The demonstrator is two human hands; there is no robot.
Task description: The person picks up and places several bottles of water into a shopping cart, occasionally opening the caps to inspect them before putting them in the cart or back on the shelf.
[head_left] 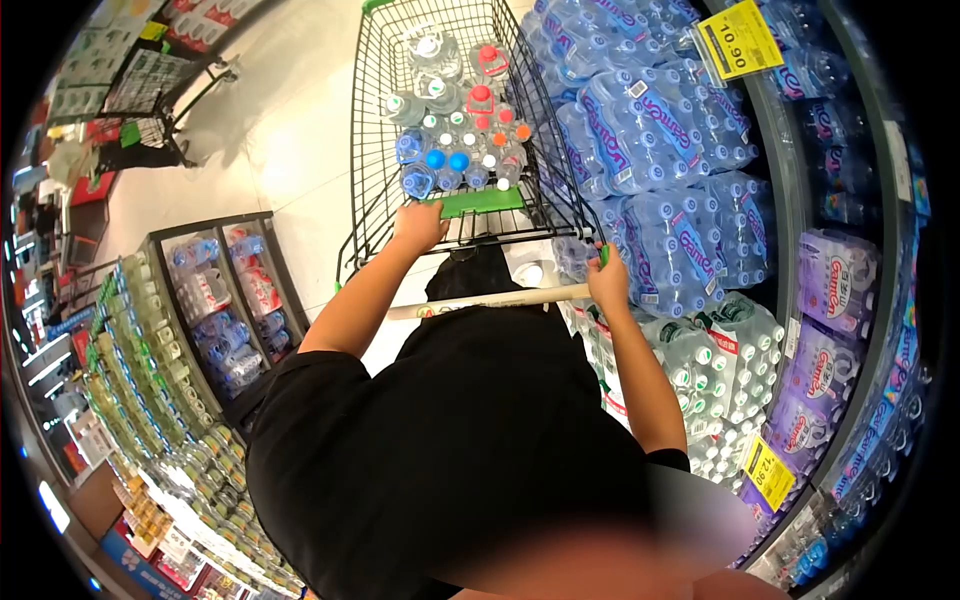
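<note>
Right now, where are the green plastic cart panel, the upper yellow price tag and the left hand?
green plastic cart panel point(485, 201): head view, panel's middle.
upper yellow price tag point(738, 38): head view, printed face.
left hand point(418, 226): head view, back of hand.

Cart point(375, 130): thin wire metal, dark, slight sheen. Flap point(480, 202) at centre: smooth green plastic. Bottles point(440, 150) inside: clear glossy plastic. Packs point(640, 140), upper right: shiny film wrap. Floor point(280, 120): polished, reflective. Shirt point(450, 450): matt black cloth.
</note>
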